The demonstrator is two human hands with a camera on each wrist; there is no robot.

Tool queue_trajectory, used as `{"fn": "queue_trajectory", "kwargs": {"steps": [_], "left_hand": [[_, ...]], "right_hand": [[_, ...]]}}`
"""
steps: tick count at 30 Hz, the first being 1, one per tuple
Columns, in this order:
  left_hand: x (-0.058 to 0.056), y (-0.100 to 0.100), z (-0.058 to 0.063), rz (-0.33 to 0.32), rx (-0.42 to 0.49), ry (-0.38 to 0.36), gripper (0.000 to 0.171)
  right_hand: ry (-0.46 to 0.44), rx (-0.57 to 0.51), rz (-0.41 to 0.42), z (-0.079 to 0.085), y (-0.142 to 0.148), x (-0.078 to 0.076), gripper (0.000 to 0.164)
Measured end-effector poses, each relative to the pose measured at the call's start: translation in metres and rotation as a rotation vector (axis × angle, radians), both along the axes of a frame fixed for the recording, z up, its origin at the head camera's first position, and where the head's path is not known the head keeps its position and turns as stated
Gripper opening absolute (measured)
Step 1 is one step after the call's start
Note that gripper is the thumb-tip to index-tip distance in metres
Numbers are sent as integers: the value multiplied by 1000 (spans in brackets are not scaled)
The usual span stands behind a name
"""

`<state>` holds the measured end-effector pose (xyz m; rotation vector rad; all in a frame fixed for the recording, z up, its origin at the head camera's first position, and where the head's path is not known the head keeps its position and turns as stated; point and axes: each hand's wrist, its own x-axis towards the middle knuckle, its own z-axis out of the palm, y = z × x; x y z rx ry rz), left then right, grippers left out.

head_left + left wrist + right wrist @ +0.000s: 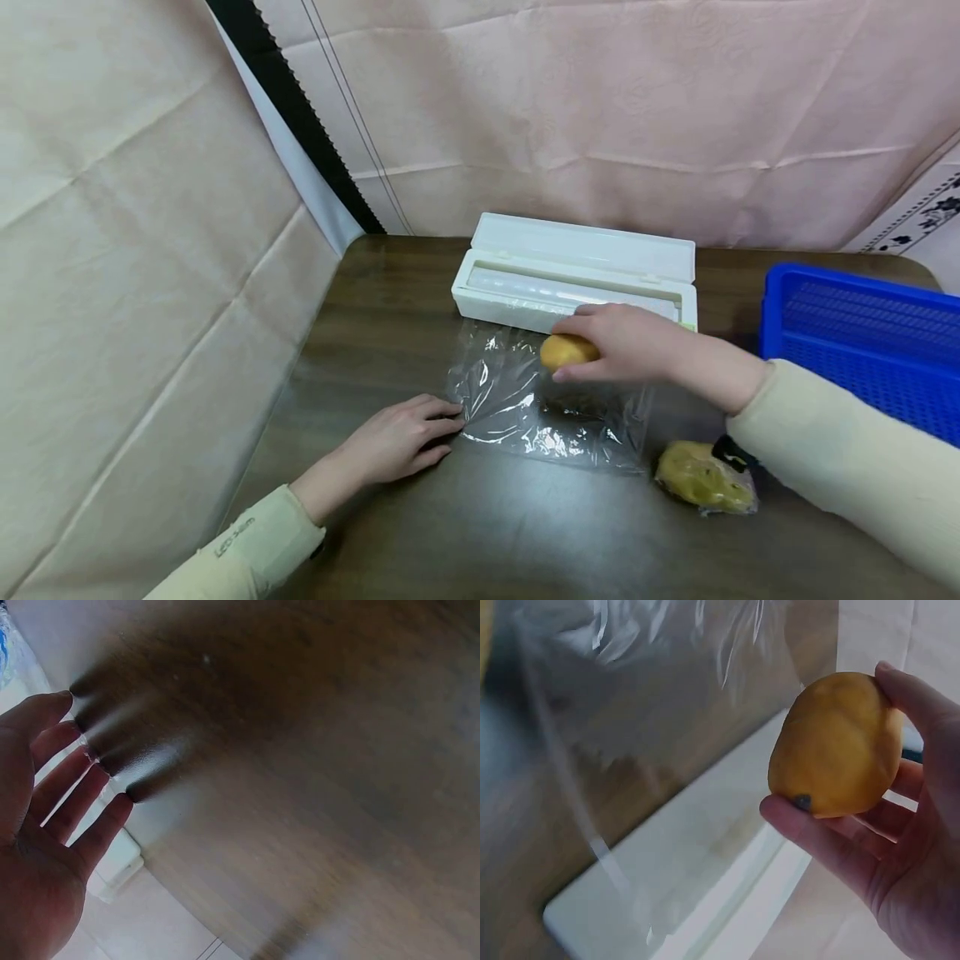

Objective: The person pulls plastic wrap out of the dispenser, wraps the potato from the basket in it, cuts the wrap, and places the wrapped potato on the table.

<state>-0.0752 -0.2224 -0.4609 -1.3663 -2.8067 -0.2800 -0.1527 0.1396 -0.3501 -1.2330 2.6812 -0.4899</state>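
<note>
One yellow fruit [567, 353] hangs above the clear film [491, 400], pinched by the right hand [630, 343]; the left hand [393, 442], fingers spread, rests at the film's edge, seemingly to steady it.

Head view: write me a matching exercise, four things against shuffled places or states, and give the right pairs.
1. Yellow fruit
2. Blue basket
3. White box
4. Left hand

A. With its lid open
B. At the left edge of the clear film
C. Held in the right hand
D. On the right side of the table

Pairs: 1-C, 2-D, 3-A, 4-B
</note>
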Motion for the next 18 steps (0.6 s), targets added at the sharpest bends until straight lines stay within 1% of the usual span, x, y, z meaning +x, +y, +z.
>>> {"fn": "queue_trajectory", "kwargs": {"steps": [3,7,13,15,18], "left_hand": [[-2,0,-1,-1,-2,-4,38],[-4,2,-2,0,-5,-19,38],[-5,1,-4,-2,-11,-40,39],[-6,1,-3,0,-7,-37,39],[-6,0,-3,2,0,-40,39]], "right_hand": [[-21,44,0,-6,-18,1,53],[-23,84,-16,-13,-33,5,57],[33,125,-64,-20,-43,11,58],[47,128,-92,-22,-45,13,60],[61,121,-137,-30,-47,15,62]]}}
